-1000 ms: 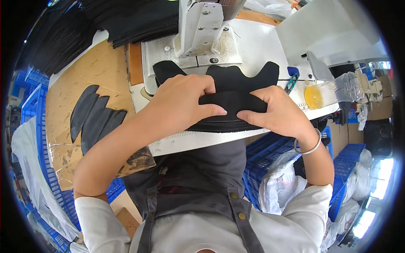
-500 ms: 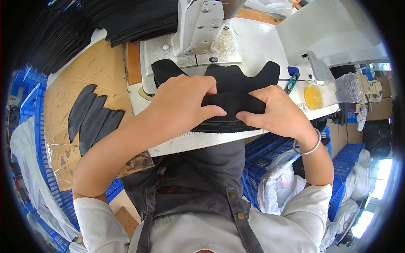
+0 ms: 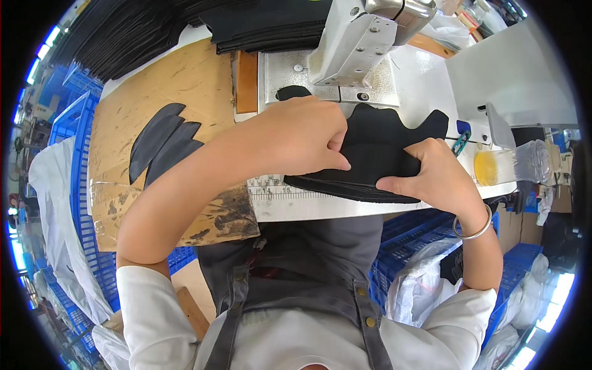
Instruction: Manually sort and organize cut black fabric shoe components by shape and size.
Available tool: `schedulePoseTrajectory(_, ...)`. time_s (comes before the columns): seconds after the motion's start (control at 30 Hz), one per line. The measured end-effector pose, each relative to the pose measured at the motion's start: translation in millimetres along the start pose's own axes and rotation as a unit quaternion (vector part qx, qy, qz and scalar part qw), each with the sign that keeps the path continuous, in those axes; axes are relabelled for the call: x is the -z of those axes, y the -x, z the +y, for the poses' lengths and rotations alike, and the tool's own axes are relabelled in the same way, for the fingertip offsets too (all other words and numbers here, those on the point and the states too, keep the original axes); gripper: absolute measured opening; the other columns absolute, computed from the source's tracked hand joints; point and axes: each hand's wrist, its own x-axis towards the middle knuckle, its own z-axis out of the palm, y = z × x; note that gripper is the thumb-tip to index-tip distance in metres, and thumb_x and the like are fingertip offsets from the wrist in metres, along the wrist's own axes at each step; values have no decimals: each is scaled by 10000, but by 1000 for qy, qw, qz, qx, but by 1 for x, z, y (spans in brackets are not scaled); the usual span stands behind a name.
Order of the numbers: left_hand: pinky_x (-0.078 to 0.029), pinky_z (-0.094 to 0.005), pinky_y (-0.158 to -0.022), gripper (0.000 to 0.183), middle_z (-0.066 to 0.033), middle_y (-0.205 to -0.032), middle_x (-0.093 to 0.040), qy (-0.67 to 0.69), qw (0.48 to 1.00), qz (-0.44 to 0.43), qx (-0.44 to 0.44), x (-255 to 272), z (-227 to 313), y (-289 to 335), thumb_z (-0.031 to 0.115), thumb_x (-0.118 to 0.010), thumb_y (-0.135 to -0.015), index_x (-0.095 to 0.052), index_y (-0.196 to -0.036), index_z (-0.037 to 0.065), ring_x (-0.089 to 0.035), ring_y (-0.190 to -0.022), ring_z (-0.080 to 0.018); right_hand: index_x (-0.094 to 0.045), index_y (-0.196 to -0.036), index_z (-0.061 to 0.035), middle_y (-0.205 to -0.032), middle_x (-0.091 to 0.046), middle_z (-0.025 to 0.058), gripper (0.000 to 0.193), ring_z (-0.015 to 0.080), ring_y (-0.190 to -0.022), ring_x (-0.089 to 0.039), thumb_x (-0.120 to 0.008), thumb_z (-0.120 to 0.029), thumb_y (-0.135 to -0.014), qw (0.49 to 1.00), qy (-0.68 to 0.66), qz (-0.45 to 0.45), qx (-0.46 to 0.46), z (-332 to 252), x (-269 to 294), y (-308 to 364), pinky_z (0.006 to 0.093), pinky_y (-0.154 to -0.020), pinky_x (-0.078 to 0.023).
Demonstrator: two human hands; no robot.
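A layered stack of black cut fabric pieces [image 3: 382, 157] with wavy far edges lies on the white sewing machine table in front of me. My left hand [image 3: 314, 132] is over its left part, fingers curled and thumb near the forefinger, pinching the fabric; the fingertips are partly hidden. At the right end, my right hand [image 3: 439, 176] grips the stack, its thumb along the near edge and its fingers on top. Just beyond stands the white sewing machine [image 3: 354, 52] on its metal plate.
Dark elongated pieces [image 3: 166, 139] lie on a cardboard sheet [image 3: 203, 74] at left. More black stacks [image 3: 265, 28] sit at the back. Teal snips [image 3: 461, 143] and a clear container with a yellow end [image 3: 487, 168] are at right. Blue crates [image 3: 401, 240] stand below the table.
The whole view has shifted, so the table appears farther right. My left hand has slid up off the near edge, thumb and forefinger closer together; my right hand still grips the right end.
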Motion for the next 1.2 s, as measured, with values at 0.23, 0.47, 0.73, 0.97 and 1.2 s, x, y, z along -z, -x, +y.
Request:
schedulePoseTrajectory(0.23,-462,-344,-594,261,-113,-755,-635,-12,999,35,-32,-11,4,11,217,-747,-759,-614,-827,2,-625,-705,-240,-575,-606,104,-512,-509,249,473,357,-470,-541,-800,-310,-653,998,48,12,29,2,2,0,372,-518,-466)
schedulePoseTrajectory(0.47,-264,-451,-1104,948,-176,-1488,-281,-172,948,171,-207,-62,26,15,326,-736,-662,-283,-1403,-54,-271,-1380,-331,-615,-618,49,-597,-592,226,551,385,-627,-620,-768,-480,-646,982,174,59,47,10,-2,0,422,-604,-512)
schedulePoseTrajectory(0.73,-232,-458,-1113,921,-178,-1493,-266,-186,951,129,-211,-72,19,7,441,-671,-723,-287,-1416,-28,-252,-1382,-337,-533,-692,-37,-587,-539,-18,266,40,-517,-473,-677,-176,-867,986,-165,-1,-21,54,15,17,204,-452,-370)
schedulePoseTrajectory(0.97,-253,-505,-1080,755,-150,-1498,-273,-221,943,93,-231,-66,21,7,493,-613,-764,-404,-1409,163,-267,-1367,-355,-565,-724,-18,-594,-527,-13,225,54,-555,-462,-697,-154,-846,989,-149,4,13,61,15,18,230,-507,-372)
schedulePoseTrajectory(1.2,-260,-516,-1073,761,-145,-1501,-272,-200,948,81,-235,-62,23,8,428,-680,-720,-423,-1401,207,-272,-1359,-373,-586,-733,0,-618,-593,86,231,175,-561,-553,-708,-181,-810,992,-114,31,39,63,11,21,303,-549,-437)
